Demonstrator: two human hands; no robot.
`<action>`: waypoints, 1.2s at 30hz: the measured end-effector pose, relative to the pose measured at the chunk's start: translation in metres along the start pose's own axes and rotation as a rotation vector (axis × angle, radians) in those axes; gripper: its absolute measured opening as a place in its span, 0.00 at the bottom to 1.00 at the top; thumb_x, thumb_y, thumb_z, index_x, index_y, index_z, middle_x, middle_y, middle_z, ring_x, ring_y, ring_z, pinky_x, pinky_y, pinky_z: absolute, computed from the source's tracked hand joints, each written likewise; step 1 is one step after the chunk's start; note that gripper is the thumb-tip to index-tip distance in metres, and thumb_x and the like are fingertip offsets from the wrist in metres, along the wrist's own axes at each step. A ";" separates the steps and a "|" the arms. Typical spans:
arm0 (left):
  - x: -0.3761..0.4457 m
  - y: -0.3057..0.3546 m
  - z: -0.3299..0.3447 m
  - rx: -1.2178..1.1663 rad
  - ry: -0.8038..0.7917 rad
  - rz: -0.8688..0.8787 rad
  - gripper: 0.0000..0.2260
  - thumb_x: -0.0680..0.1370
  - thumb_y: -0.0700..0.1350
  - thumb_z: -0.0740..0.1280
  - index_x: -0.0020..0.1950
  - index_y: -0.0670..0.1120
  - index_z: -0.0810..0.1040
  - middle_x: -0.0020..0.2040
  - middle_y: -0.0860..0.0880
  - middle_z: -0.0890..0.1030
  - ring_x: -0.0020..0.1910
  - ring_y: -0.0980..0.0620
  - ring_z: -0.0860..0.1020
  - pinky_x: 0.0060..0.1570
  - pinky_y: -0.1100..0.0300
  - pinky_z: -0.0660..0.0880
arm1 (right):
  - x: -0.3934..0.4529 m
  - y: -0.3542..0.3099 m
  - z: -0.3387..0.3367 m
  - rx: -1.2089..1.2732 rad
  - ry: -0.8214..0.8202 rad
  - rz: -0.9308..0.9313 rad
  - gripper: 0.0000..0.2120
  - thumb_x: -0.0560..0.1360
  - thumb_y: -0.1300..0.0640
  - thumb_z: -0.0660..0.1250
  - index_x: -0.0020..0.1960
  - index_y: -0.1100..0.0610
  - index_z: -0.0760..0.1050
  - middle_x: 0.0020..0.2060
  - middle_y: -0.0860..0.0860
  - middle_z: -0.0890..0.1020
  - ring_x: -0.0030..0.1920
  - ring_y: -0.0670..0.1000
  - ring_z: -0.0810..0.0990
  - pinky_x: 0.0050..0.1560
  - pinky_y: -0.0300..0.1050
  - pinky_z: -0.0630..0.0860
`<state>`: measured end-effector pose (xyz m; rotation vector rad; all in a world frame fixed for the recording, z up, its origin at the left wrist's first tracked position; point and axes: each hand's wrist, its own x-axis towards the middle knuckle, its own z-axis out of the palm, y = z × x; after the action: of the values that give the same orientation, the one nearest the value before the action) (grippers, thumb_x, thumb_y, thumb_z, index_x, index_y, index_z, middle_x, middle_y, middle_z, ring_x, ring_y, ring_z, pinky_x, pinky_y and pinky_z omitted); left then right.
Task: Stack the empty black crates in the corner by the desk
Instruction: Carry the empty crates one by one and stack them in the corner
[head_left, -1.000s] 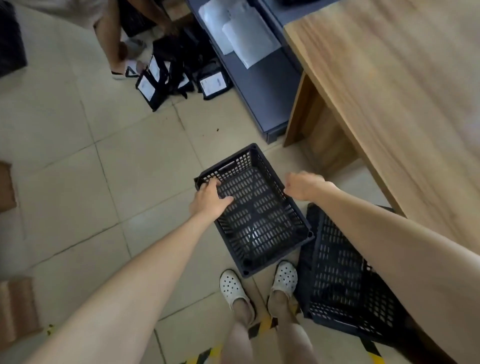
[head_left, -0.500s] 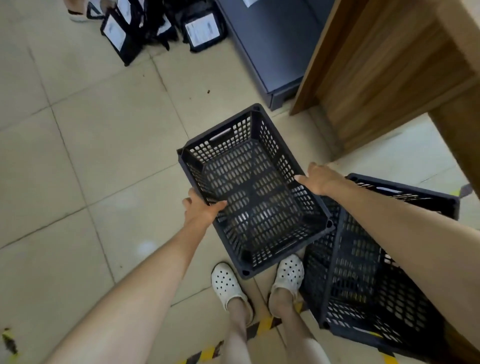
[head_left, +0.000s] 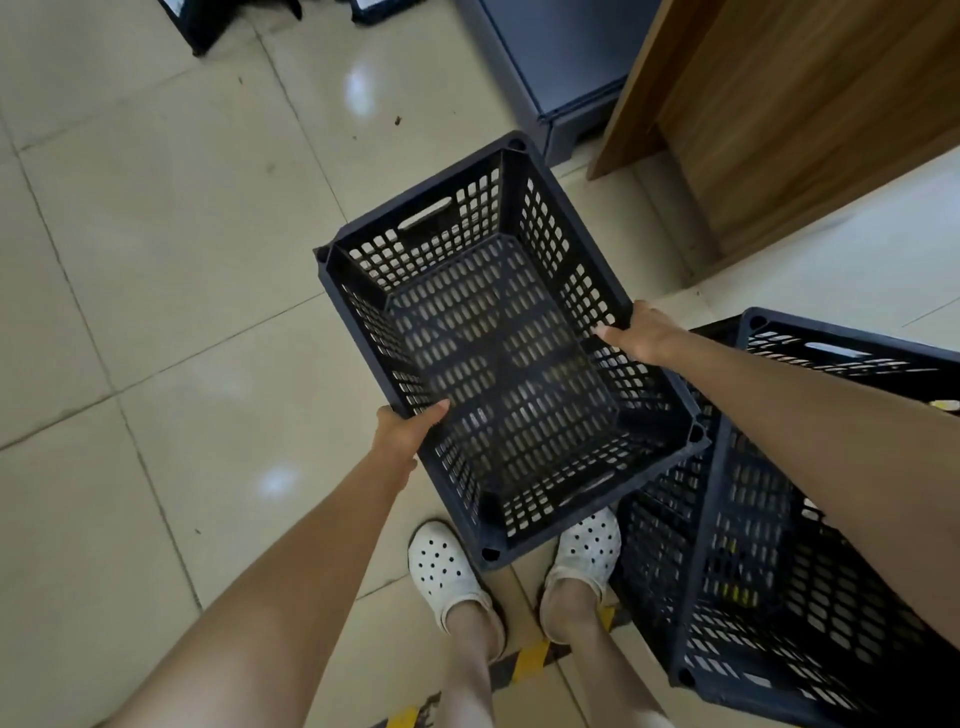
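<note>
I hold an empty black perforated crate (head_left: 498, 358) in front of me, above my feet, tilted with its open top toward me. My left hand (head_left: 405, 431) grips its left long rim, thumb inside. Across from it, my right hand (head_left: 641, 335) grips the right long rim. A second black crate (head_left: 810, 519) stands at the lower right beside the desk, partly under my right forearm; something yellow shows through its mesh.
The wooden desk panel (head_left: 789, 119) rises at the upper right, with a grey-blue cabinet (head_left: 561, 62) left of it. Black framed items (head_left: 218, 21) lie at the top edge. Beige floor tiles (head_left: 171, 260) spread to the left. Yellow-black tape (head_left: 519, 660) runs by my white clogs (head_left: 447, 571).
The crate has come up off the floor and closer to me, looming larger. My hands slid from its far end to the middle of its long rims. My view dipped downward.
</note>
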<state>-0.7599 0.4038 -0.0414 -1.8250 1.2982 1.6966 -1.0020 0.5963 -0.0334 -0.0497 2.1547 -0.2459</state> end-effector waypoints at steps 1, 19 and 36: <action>0.003 0.000 0.000 -0.031 -0.006 0.017 0.32 0.73 0.51 0.74 0.71 0.44 0.64 0.69 0.46 0.72 0.62 0.47 0.72 0.63 0.44 0.67 | 0.003 0.003 0.001 0.041 0.003 -0.008 0.33 0.79 0.45 0.62 0.75 0.62 0.56 0.71 0.60 0.67 0.69 0.61 0.69 0.70 0.58 0.66; -0.063 0.062 -0.107 0.564 0.100 0.178 0.32 0.74 0.63 0.67 0.61 0.36 0.76 0.57 0.40 0.80 0.56 0.41 0.78 0.58 0.48 0.76 | -0.091 -0.037 -0.022 -0.253 -0.141 0.035 0.33 0.79 0.40 0.58 0.71 0.65 0.67 0.63 0.62 0.75 0.54 0.58 0.76 0.58 0.49 0.75; -0.264 0.088 -0.299 0.564 0.366 0.239 0.14 0.77 0.52 0.69 0.36 0.45 0.71 0.32 0.49 0.76 0.29 0.53 0.75 0.24 0.63 0.69 | -0.324 -0.230 -0.106 -0.719 0.056 -0.328 0.13 0.80 0.53 0.60 0.60 0.58 0.75 0.50 0.54 0.82 0.49 0.54 0.83 0.56 0.52 0.79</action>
<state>-0.6124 0.2333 0.3000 -1.7175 1.9664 0.9519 -0.9209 0.4299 0.3334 -0.8151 2.1783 0.3568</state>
